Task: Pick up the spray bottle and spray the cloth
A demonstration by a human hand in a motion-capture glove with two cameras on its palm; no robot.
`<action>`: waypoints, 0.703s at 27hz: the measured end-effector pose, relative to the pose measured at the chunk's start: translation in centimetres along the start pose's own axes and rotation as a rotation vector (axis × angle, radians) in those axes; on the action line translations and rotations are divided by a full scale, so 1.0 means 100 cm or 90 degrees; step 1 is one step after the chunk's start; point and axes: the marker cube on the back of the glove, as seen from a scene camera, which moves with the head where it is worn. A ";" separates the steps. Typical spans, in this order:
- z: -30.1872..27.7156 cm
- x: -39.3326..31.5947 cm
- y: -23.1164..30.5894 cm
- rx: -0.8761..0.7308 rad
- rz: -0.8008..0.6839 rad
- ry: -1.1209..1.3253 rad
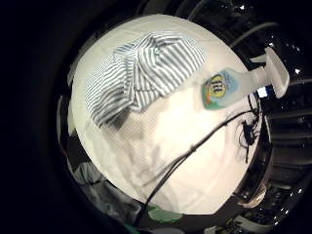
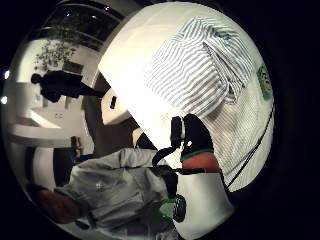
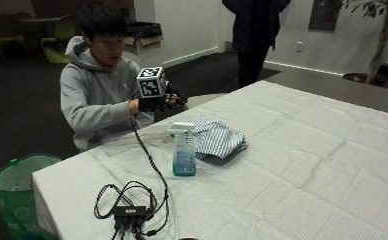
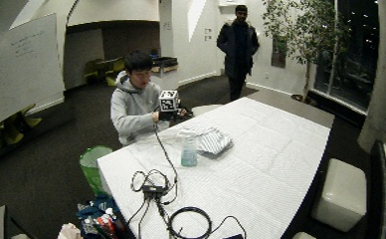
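One gloved right hand (image 3: 155, 103) raised above the table (image 3: 327, 165) — finger posture indiscernible; spray bottle (image 3: 183, 150) upright beside striped cloth (image 3: 214, 137).

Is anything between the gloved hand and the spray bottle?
Only bare tablecloth and the glove's cable separate the gloved hand from the spray bottle, per the outside view.

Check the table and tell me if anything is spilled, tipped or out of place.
Nothing stands out. The spray bottle stands upright on the tablecloth, beside the crumpled striped cloth. No spill shows. The gloved right hand is raised above the table's near edge, touching neither.
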 end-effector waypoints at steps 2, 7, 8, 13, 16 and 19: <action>-0.003 0.005 0.005 0.035 -0.001 -0.011; -0.015 0.028 0.020 0.133 0.009 -0.046; -0.017 0.033 0.024 0.153 0.013 -0.053; -0.025 0.065 0.034 0.255 0.055 -0.076; -0.026 0.088 0.037 0.298 0.081 -0.097; -0.023 0.106 0.037 0.326 0.103 -0.125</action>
